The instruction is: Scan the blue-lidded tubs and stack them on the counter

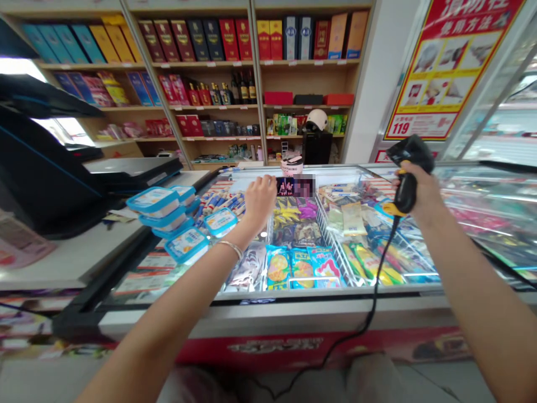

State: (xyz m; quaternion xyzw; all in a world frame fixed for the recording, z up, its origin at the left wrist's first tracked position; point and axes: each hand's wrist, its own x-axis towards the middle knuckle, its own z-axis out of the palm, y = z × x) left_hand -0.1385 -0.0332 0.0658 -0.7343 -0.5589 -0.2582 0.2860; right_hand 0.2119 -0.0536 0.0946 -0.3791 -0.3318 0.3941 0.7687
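My right hand (422, 190) is wrapped around the grip of a black and yellow barcode scanner (406, 187), raised above the right part of the freezer. Its black cord hangs down in front. My left hand (260, 198), with a bangle on the wrist, reaches over the freezer. Its fingers are closed at the left end of a phone (286, 186) with a lit screen; the fingertips are partly hidden. Left of that forearm, blue-lidded tubs (153, 201) stand in a stack, with another tub (221, 221) lying nearer the hand.
Wire baskets of ice-cream packets (302, 268) fill the chest freezer (268, 322) under its glass. A pinkish cup (292, 165) stands at the far edge. Checkout equipment (37, 162) occupies the left counter. Behind are shelves of boxes (210, 40) and a white helmet (316, 120).
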